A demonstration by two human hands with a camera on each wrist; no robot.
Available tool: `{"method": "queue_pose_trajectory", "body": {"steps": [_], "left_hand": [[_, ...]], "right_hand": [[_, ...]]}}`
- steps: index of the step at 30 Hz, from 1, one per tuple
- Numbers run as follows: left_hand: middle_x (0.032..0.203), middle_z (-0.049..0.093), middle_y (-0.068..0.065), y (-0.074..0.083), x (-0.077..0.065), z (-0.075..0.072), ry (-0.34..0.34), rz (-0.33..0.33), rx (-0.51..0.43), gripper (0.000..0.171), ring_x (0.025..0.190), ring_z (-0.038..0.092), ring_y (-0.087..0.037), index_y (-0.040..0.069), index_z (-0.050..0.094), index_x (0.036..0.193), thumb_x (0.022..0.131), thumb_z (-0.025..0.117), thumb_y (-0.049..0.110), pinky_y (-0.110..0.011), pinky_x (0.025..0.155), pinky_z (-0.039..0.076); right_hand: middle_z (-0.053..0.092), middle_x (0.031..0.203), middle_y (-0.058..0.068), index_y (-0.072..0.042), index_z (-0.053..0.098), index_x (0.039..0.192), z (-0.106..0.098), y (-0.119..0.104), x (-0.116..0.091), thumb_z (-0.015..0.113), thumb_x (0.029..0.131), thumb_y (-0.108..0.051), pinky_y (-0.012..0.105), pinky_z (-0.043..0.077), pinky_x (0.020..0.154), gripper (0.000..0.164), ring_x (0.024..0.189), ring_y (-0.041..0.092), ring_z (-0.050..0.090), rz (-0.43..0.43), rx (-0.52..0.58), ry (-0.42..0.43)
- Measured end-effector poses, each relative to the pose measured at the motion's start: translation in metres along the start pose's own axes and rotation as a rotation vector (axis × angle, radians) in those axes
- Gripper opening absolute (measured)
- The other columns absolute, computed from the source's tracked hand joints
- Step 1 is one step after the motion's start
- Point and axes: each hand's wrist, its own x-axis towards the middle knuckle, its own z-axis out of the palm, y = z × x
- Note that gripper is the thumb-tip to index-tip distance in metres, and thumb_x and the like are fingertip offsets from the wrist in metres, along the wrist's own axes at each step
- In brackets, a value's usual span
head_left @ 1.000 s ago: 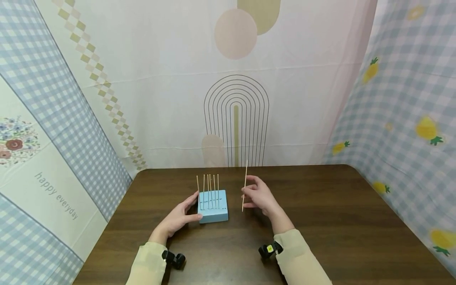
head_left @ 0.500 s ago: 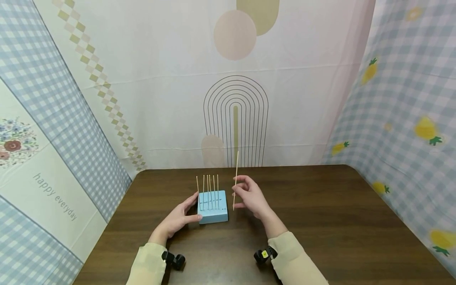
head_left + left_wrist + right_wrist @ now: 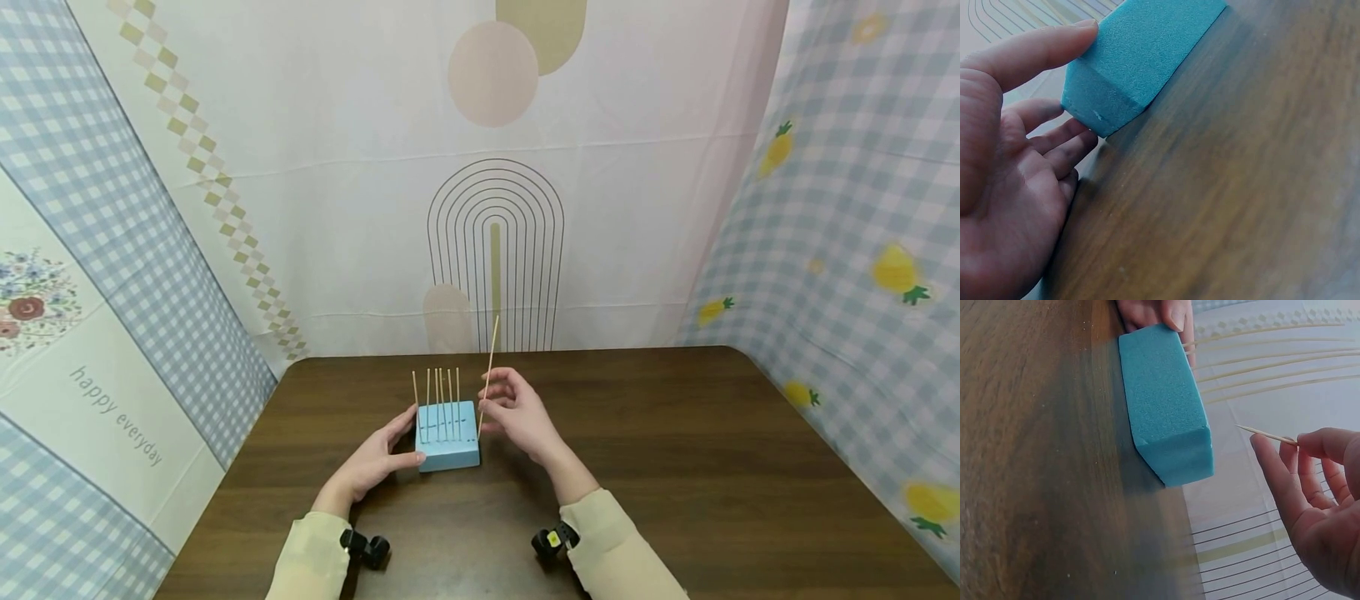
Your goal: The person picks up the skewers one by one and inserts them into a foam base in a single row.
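A light-blue foam block (image 3: 450, 458) rests on the table, with several thin wooden skewers (image 3: 458, 388) standing upright in its top. My left hand (image 3: 370, 461) holds the block's left end, thumb at the near corner and fingers along the far side; in the left wrist view the thumb (image 3: 1054, 53) lies on the block's edge. My right hand (image 3: 527, 423) pinches another bamboo skewer (image 3: 492, 346) near its lower part. In the right wrist view, that skewer's pointed tip (image 3: 1254, 430) shows just off the block's top face, apart from it.
Small dark marks (image 3: 470, 440) dot the block's top near its right front. The brown wooden table (image 3: 712, 467) reaches back to a printed cloth backdrop (image 3: 360, 250). Checked cloth (image 3: 847, 208) hangs at the right side. Each wrist carries a small black camera (image 3: 551, 542).
My right hand has moved left with the skewer, from apart from the block to its right edge, and the skewer now leans more. The left hand and block have stayed put.
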Motion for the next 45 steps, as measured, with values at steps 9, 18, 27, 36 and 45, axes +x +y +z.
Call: {"method": "queue_pose_trajectory", "body": {"steps": [9, 18, 27, 36, 45], "left_hand": [[0.175, 0.023, -0.018, 0.0003, -0.0001, 0.0001, -0.001, -0.003, -0.005, 0.095, 0.163, 0.014, -0.037, 0.008, 0.022, 0.172, 0.098, 0.08, 0.021, -0.059, 0.127, 0.014], [0.175, 0.024, -0.017, 0.0003, -0.0002, 0.0001, 0.003, -0.006, -0.005, 0.095, 0.163, 0.014, -0.036, 0.008, 0.023, 0.171, 0.097, 0.08, 0.022, -0.058, 0.128, 0.013], [0.175, 0.023, -0.017, 0.0012, 0.0003, 0.0002, 0.005, -0.002, 0.004, 0.095, 0.163, 0.015, -0.036, 0.007, 0.023, 0.171, 0.097, 0.08, 0.022, -0.057, 0.128, 0.013], [0.175, 0.023, -0.017, 0.0012, 0.0006, 0.0002, 0.002, -0.007, 0.001, 0.095, 0.163, 0.014, -0.036, 0.007, 0.023, 0.171, 0.097, 0.08, 0.022, -0.057, 0.128, 0.013], [0.175, 0.023, -0.017, -0.0005, 0.0015, 0.0012, 0.007, -0.011, -0.009, 0.095, 0.163, 0.015, -0.036, 0.008, 0.024, 0.171, 0.097, 0.081, 0.023, -0.057, 0.128, 0.013]], "right_hand": [[0.061, 0.123, 0.032, -0.002, 0.06, 0.128, 0.0007, -0.0015, -0.0018, 0.067, 0.099, 0.007, 0.067, 0.058, 0.087, 0.031, 0.11, 0.049, 0.067, -0.027, -0.06, -0.05], [0.066, 0.114, 0.018, -0.004, 0.063, 0.125, 0.0008, -0.0009, -0.0017, 0.07, 0.098, 0.006, 0.063, 0.06, 0.086, 0.029, 0.104, 0.037, 0.07, -0.035, -0.084, -0.052], [0.067, 0.11, 0.013, -0.006, 0.066, 0.121, 0.0015, -0.0011, -0.0027, 0.072, 0.097, 0.004, 0.065, 0.058, 0.089, 0.027, 0.098, 0.027, 0.07, -0.058, -0.141, -0.058], [0.069, 0.107, 0.008, 0.001, 0.065, 0.121, 0.0006, -0.0001, -0.0031, 0.073, 0.098, 0.001, 0.048, 0.061, 0.086, 0.024, 0.097, 0.023, 0.069, -0.084, -0.239, -0.067], [0.071, 0.104, 0.005, -0.006, 0.069, 0.115, -0.0025, 0.004, -0.0021, 0.077, 0.098, -0.004, 0.034, 0.053, 0.086, 0.019, 0.099, 0.021, 0.067, -0.115, -0.318, -0.102]]}}
